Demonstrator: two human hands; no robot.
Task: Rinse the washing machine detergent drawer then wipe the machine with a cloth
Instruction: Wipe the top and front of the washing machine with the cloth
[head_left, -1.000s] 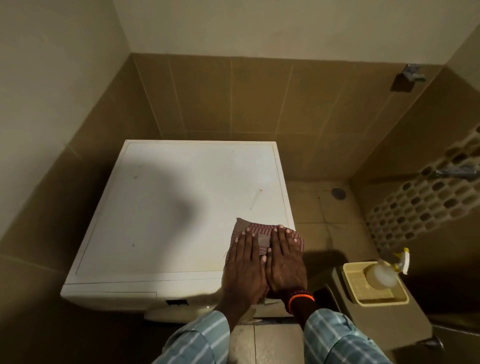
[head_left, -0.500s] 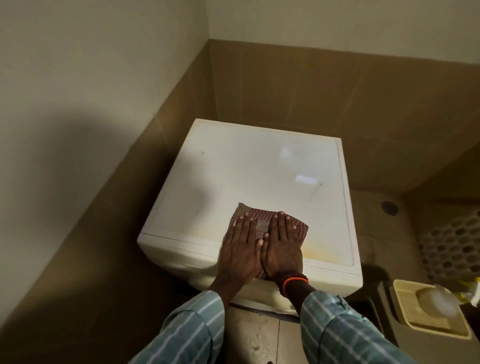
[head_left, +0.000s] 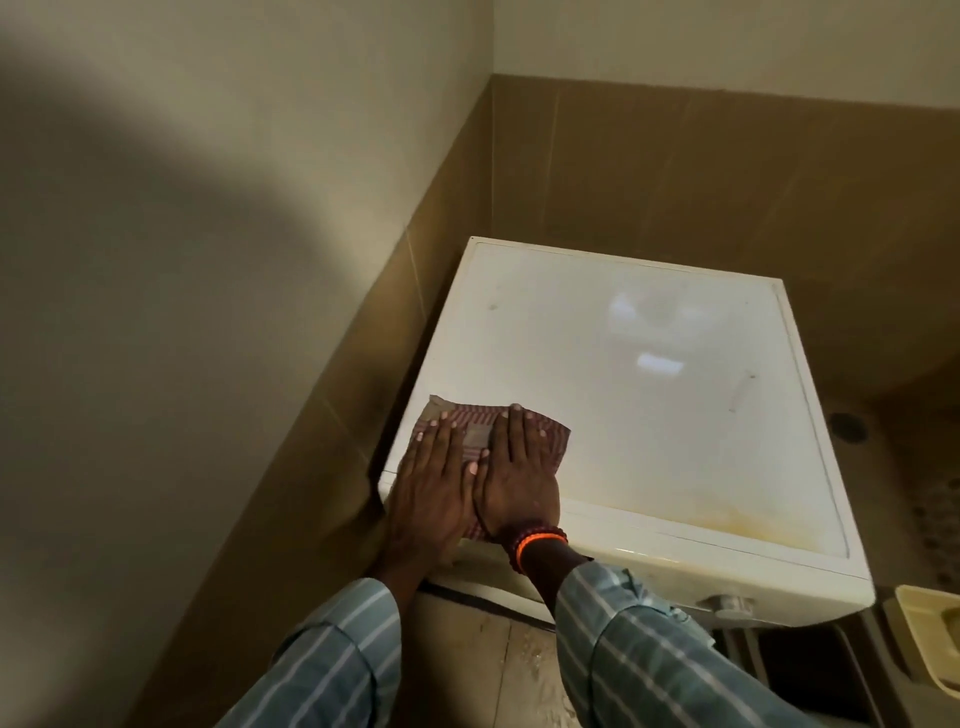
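Clearly the washing machine is seen filling the right half of the view, its white top marked by a yellowish stain toward four o'clock. At the eight o'clock corner of the top a folded striped cloth is pressed flat under the left hand and right hand, both spread open, palms down, side by side. The stain could be missed if strokes are kept to this corner, and the cloth could be pushed off the near edge.
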